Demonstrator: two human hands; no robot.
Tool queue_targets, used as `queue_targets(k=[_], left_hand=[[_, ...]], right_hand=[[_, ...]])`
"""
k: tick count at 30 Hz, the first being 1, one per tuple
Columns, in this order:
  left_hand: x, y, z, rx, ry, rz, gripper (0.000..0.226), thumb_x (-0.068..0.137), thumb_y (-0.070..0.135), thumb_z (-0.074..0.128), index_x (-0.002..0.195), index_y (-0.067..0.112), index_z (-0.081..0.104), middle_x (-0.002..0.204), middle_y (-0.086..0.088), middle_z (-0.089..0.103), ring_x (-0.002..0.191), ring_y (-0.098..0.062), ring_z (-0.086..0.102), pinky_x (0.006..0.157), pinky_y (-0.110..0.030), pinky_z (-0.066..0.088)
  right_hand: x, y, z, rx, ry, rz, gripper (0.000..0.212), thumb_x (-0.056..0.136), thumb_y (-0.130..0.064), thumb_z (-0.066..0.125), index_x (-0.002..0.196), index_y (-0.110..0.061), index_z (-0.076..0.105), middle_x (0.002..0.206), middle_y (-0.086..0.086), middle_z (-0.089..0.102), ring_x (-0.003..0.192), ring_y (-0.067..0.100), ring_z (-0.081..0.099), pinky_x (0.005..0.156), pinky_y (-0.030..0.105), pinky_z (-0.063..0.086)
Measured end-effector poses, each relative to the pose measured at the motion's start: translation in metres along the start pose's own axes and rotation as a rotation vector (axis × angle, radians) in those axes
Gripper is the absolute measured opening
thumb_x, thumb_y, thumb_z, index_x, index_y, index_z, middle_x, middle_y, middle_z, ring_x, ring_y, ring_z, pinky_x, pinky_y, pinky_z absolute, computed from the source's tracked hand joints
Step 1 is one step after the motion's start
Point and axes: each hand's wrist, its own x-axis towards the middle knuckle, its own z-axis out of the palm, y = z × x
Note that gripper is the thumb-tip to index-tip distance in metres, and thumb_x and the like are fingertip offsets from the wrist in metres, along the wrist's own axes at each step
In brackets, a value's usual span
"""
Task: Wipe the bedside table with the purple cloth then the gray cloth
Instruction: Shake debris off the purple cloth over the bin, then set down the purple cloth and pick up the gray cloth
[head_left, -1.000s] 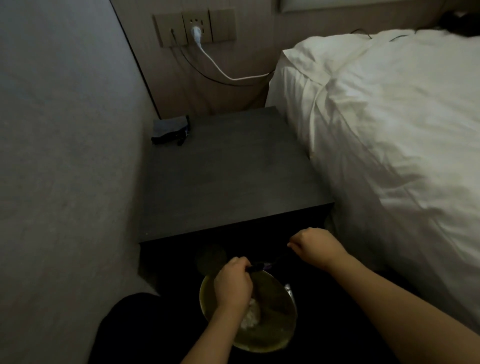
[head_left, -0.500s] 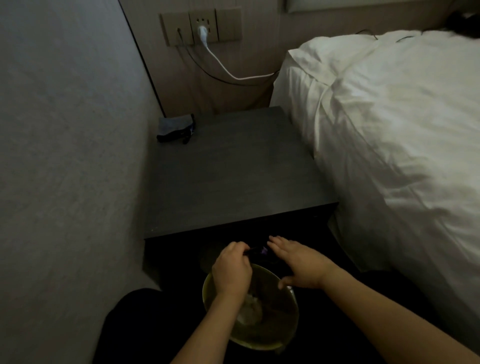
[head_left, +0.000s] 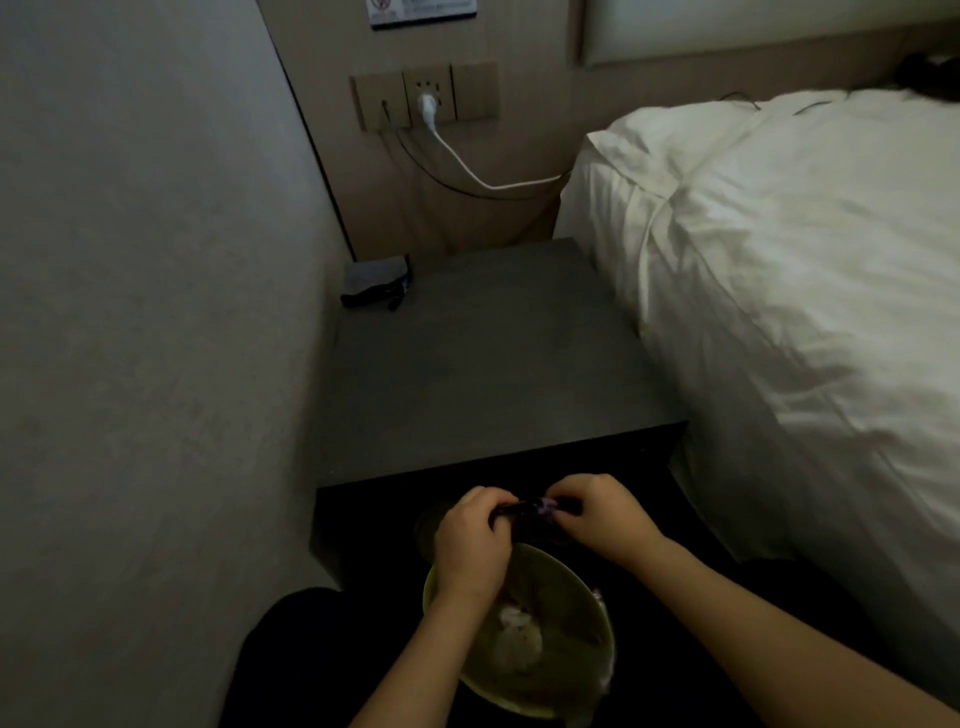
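Note:
The dark bedside table (head_left: 488, 364) stands between the wall and the bed. A folded gray cloth (head_left: 375, 281) lies in its far left corner. Below the table's front edge, my left hand (head_left: 470, 543) and my right hand (head_left: 597, 522) both grip a bunched dark purple cloth (head_left: 530, 508) stretched between them. The cloth hangs over a yellow-green basin (head_left: 519, 639) on the floor, which holds something pale. Most of the purple cloth is hidden inside my fists.
A bed with white bedding (head_left: 805, 291) presses against the table's right side. The pale wall (head_left: 156, 312) closes off the left. A white plug and cable (head_left: 431, 111) run from the wall socket behind the table toward the bed. My dark-clothed knee (head_left: 291, 649) sits at lower left.
My right hand has come in from the right and closed on the purple cloth next to my left hand. Both hands have risen slightly above the basin. The camera tilted up.

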Motion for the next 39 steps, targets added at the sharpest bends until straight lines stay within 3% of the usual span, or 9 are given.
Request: queue_targets(k=[4,7,12,19,22,25,31,35,39], left_hand=[[0.020,0.011,-0.023,-0.084,-0.037,0.005,0.020,0.088,0.009,0.059,0.099,0.022,0.069,0.092,0.017,0.057,0.091,-0.001,0.056,0.081,-0.011,0.042],[0.045,0.024,-0.045,-0.199,-0.100,0.002,0.013,0.087,0.015,0.063,0.095,0.024,0.069,0.086,0.017,0.061,0.085,0.003,0.058,0.074,-0.008,0.044],[0.097,0.045,-0.084,-0.594,-0.112,-0.164,0.015,0.087,0.009,0.062,0.083,0.023,0.067,0.090,0.000,0.071,0.088,-0.016,0.066,0.078,-0.029,0.054],[0.201,0.036,-0.107,-0.974,-0.028,-0.437,0.013,0.087,0.012,0.063,0.099,0.017,0.065,0.103,-0.004,0.069,0.099,-0.021,0.065,0.086,-0.035,0.054],[0.246,0.020,-0.105,-1.039,0.023,-0.485,0.010,0.087,0.010,0.063,0.096,0.012,0.068,0.104,-0.014,0.071,0.092,-0.025,0.067,0.079,-0.037,0.055],[0.288,0.005,-0.102,-1.078,0.075,-0.510,0.008,0.089,0.007,0.061,0.091,0.012,0.067,0.093,-0.010,0.070,0.084,-0.022,0.066,0.079,-0.037,0.054],[0.358,-0.021,-0.088,-1.042,0.142,-0.534,0.016,0.089,0.005,0.061,0.103,0.000,0.065,0.084,-0.007,0.067,0.080,-0.021,0.064,0.077,-0.035,0.053],[0.388,-0.032,-0.081,-1.011,0.161,-0.496,0.010,0.085,0.008,0.067,0.095,0.006,0.068,0.095,-0.012,0.070,0.093,-0.025,0.064,0.085,-0.039,0.054],[0.410,-0.040,-0.076,-0.894,0.216,-0.416,0.026,0.089,0.015,0.064,0.110,0.001,0.067,0.096,-0.011,0.068,0.087,-0.020,0.065,0.085,-0.036,0.054]], right_hand=[[0.013,-0.006,-0.027,0.216,-0.060,0.046,0.018,0.080,-0.022,0.070,0.096,-0.029,0.069,0.094,-0.010,0.067,0.091,0.004,0.062,0.086,0.021,0.049],[0.030,-0.012,-0.050,0.349,-0.095,0.065,0.015,0.079,-0.019,0.072,0.075,-0.033,0.067,0.076,-0.012,0.068,0.076,0.002,0.064,0.074,0.018,0.051],[0.080,-0.026,-0.088,0.788,0.025,0.057,0.013,0.073,-0.002,0.074,0.068,-0.013,0.070,0.054,-0.009,0.068,0.056,0.001,0.061,0.061,0.014,0.049],[0.173,-0.043,-0.097,1.237,-0.219,0.153,0.022,0.062,-0.023,0.077,0.082,-0.013,0.073,0.088,0.005,0.074,0.086,0.020,0.068,0.078,0.034,0.050],[0.216,-0.060,-0.095,1.465,-0.220,0.140,0.032,0.076,-0.022,0.068,0.107,-0.011,0.067,0.108,0.009,0.071,0.105,0.028,0.064,0.081,0.040,0.054],[0.261,-0.073,-0.096,1.441,-0.226,0.126,0.033,0.083,-0.014,0.056,0.116,-0.013,0.059,0.117,0.010,0.064,0.109,0.029,0.062,0.076,0.038,0.058],[0.336,-0.077,-0.092,1.321,-0.137,0.184,0.026,0.094,-0.007,0.046,0.117,-0.010,0.058,0.110,0.011,0.065,0.096,0.023,0.066,0.063,0.028,0.059],[0.363,-0.075,-0.092,1.336,-0.092,0.205,0.024,0.095,-0.004,0.043,0.112,-0.011,0.059,0.101,0.006,0.067,0.090,0.019,0.066,0.061,0.027,0.057],[0.382,-0.069,-0.095,1.382,-0.064,0.225,0.026,0.094,-0.004,0.044,0.115,-0.011,0.058,0.101,0.008,0.066,0.088,0.020,0.066,0.059,0.027,0.057]])
